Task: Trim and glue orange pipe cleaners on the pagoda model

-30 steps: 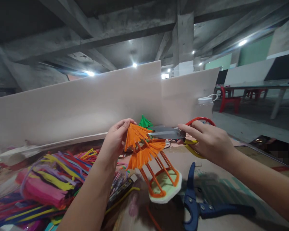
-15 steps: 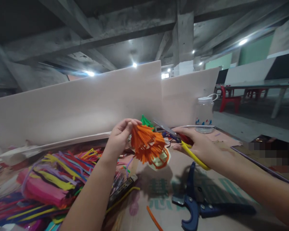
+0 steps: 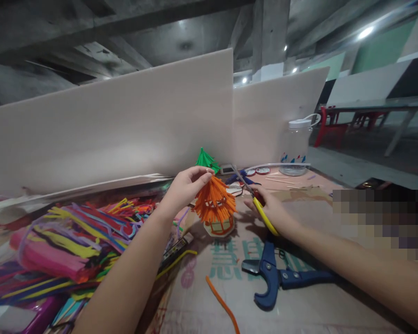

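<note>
A small hut model (image 3: pixel 216 204) with a shaggy orange two-tier roof stands upright on the cardboard. The fingers of my left hand (image 3: pixel 191 183) pinch the tip of its roof. My right hand (image 3: pixel 266 208) is closed round the yellow handle of a pair of scissors (image 3: pixel 262 213), whose blades point up and to the left, a little right of the roof and apart from it. Behind the model rises a green cone-shaped roof (image 3: pixel 206 160). An orange pipe cleaner (image 3: pixel 222 304) lies in front.
A blue pipe cutter (image 3: pixel 270 278) lies at front right. Bundles of coloured pipe cleaners (image 3: pixel 80 236) fill the left side. A clear bottle (image 3: pixel 295 147) stands at back right, before white boards (image 3: pixel 153 120). A black-and-yellow cutter knife (image 3: pixel 177 248) lies left of centre.
The orange-roofed model has gone from tilted to upright, lower on the cardboard. My right hand has turned the scissors more steeply upward. The camera view has tipped down.
</note>
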Available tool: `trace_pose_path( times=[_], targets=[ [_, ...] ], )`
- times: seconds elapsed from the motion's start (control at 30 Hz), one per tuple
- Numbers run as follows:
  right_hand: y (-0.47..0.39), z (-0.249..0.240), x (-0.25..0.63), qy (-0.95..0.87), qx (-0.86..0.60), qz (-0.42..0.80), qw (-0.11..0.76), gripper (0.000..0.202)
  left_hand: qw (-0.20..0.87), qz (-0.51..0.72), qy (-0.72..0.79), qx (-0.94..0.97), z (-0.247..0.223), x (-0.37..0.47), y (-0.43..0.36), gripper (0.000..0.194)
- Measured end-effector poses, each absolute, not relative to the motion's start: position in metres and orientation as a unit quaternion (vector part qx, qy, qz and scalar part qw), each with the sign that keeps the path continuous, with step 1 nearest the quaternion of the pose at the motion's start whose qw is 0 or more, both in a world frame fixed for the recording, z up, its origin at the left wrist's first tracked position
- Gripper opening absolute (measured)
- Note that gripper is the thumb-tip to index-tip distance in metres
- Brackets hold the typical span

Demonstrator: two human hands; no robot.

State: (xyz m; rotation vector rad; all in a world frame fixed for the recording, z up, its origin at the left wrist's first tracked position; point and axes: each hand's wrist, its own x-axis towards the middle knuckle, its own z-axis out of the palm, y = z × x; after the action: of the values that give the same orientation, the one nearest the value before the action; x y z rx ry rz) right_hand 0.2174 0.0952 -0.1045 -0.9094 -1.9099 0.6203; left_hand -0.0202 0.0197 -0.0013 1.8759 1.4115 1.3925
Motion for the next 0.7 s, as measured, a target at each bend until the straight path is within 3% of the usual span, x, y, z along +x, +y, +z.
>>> trace_pose_path(
  times=[0.3, 0.57, 0.7],
  targets=[
    [0.088, -0.062, 0.232, -0.825, -0.329, 0.155, 0.432, 0.048, 0.244, 0.586, 0.454, 0.626, 0.005, -0.019, 0.016, 0.032],
    [0.053, -0.022, 0.246, -0.872, -0.241, -0.028, 0.425, 0.038, 0.104, 0.729, 0.372, 0.565, 0.023, -0.005, -0.008, 0.024],
    [0.05, -0.02, 0.245, -0.87, -0.233, -0.069, 0.428, 0.039, 0.107, 0.759, 0.346, 0.542, 0.021, -0.004, -0.008, 0.024]
  ],
)
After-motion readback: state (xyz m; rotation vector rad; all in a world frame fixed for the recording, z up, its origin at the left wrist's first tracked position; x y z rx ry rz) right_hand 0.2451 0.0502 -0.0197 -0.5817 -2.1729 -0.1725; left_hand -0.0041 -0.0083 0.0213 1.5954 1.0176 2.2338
